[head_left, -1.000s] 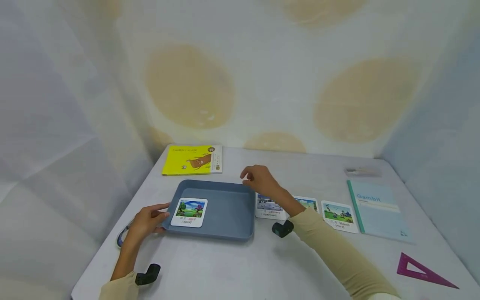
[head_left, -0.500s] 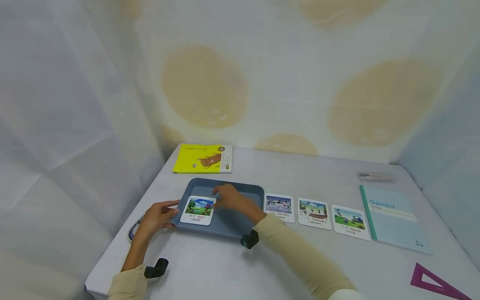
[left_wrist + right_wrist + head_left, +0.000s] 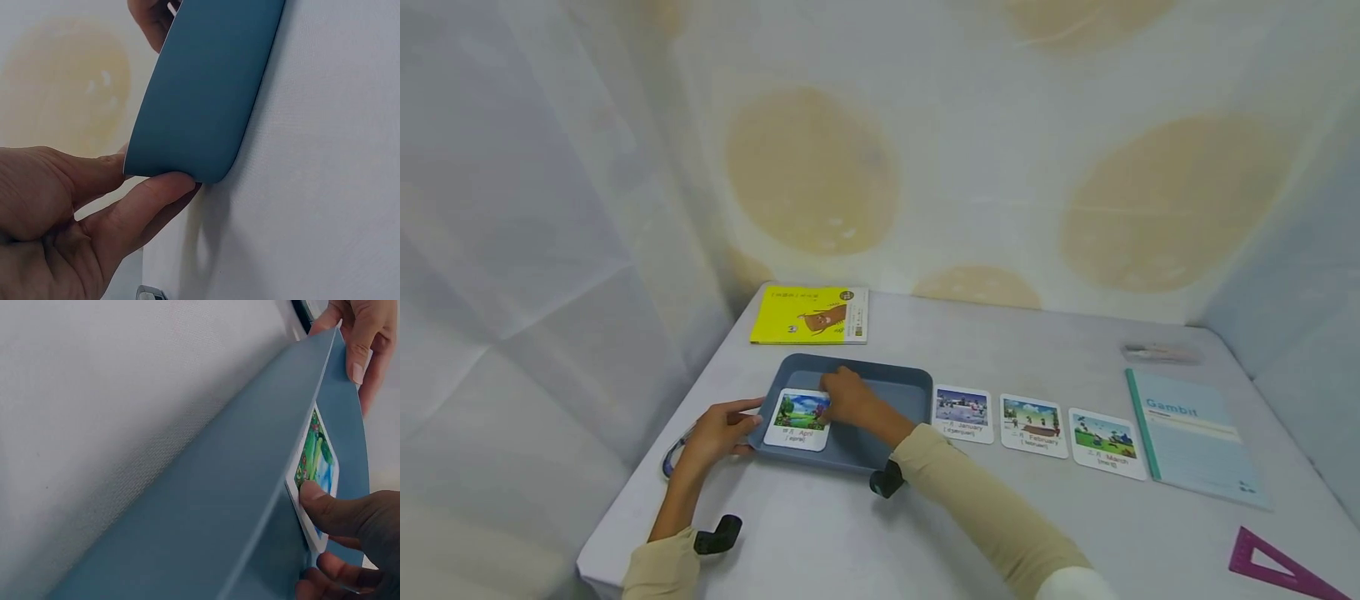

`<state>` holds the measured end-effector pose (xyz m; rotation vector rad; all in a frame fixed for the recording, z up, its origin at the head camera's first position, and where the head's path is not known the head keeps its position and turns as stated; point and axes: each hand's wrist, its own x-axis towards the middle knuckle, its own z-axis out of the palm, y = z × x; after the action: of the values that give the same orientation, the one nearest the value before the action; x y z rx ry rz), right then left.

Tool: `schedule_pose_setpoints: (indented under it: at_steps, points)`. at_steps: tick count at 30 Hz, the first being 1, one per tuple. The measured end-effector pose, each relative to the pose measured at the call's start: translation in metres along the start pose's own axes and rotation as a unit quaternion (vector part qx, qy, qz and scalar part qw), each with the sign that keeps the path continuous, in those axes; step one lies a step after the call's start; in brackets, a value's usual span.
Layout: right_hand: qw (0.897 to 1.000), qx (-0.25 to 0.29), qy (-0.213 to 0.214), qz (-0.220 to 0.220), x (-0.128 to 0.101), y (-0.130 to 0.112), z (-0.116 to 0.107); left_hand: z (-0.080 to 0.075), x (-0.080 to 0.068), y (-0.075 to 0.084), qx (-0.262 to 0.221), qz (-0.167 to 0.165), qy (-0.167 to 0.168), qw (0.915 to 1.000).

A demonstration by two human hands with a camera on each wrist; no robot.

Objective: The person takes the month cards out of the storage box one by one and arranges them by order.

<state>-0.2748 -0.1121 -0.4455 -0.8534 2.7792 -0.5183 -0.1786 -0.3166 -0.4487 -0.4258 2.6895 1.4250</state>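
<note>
A white table [image 3: 1000,533] fills the lower frame. Left of centre on it sits a blue tray [image 3: 887,392], gripped at its left rim by the left hand [image 3: 715,433], thumb over the edge. The right hand [image 3: 850,398] reaches into the tray, thumb and fingers pinching the right edge of the April card [image 3: 797,419], which lies in the tray's left half.
</note>
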Motion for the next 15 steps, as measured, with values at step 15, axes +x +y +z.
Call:
schedule_pose_setpoints:
  at_steps: [15]
  points:
    - [0.987,0.129,0.088,-0.039,-0.01,0.016,-0.036,0.0,-0.001,-0.001,-0.001,0.008,-0.002,1.0]
